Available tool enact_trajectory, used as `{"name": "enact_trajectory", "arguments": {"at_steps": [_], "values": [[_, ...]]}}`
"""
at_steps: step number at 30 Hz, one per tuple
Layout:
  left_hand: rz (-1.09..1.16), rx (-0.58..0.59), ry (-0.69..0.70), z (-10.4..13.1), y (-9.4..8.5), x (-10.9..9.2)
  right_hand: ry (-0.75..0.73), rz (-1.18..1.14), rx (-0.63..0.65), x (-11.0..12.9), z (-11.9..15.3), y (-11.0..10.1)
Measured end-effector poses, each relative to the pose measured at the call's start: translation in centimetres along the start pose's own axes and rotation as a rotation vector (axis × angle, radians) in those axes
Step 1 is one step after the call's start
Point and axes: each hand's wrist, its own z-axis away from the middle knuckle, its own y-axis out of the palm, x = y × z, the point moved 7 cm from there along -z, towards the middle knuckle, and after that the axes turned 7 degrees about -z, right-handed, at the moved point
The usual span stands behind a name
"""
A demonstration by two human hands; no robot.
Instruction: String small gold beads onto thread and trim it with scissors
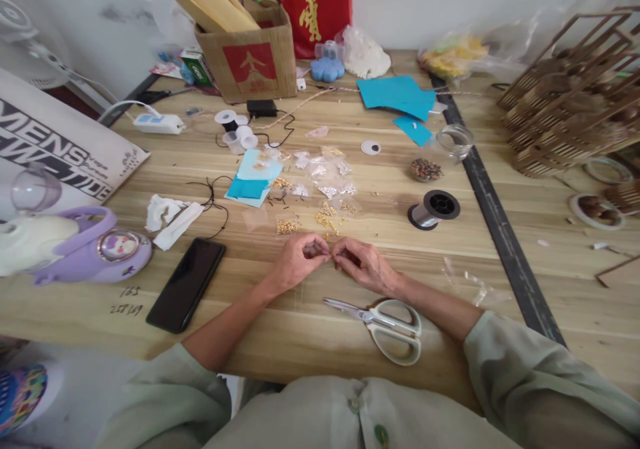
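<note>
Nearest the camera is the wearer's grey-green shirt (300, 412), close against the edge of a wood-grained counter (270, 352). Just past the shirt lies a pair of white-handled scissors (369, 315), blades pointing left and handles right, probably placed to be within easy reach without crowding the fingers.

Just beyond the scissors, the left hand (305, 259) and the right hand (367, 266) come together almost tip to tip. Both hands are closed to a pinch of thumb and forefinger, and they seem to share a tiny gold-coloured piece (331, 256) between them. Such a fine grip suits something so small; its exact shape cannot be made out. The forearms run low over the counter, likely to steady the fingers.

Farther beyond the scissors, past the hands, loose heaps of gold-coloured beads (326, 220) lie spread out, perhaps so that single ones can be picked up, with silvery packets (320, 172) behind them. Beyond the scissors to the right, a spool (425, 217) of what looks like wire or clear thread seems to stand on end, near an open glass jar (429, 169) of mixed dark beads. Left of the scissors, outside the left forearm, a phone (186, 286) lies dark-screened, presumably leaving the middle free.
</note>
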Motion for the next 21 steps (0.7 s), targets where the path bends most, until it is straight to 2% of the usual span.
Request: {"name": "enact_trajectory", "arguments": {"at_steps": [4, 8, 16, 21], "values": [[-0.052, 0.05, -0.072, 0.0, 0.2, 0.5, 0.043, -0.064, -0.02, -0.1, -0.1, -0.3], [-0.13, 0.107, -0.053, 0.2, 0.3, 0.1, 0.057, -0.051, -0.039, -0.1, -0.2, -0.6], [0.046, 0.221, -0.157, 0.1, 0.6, 1.2, 0.058, -0.061, -0.065, -0.3, -0.2, -0.8], [0.124, 0.241, -0.189, 0.0, 0.6, 1.5, -0.03, -0.02, -0.087, 0.2, -0.3, -1.1]]}}
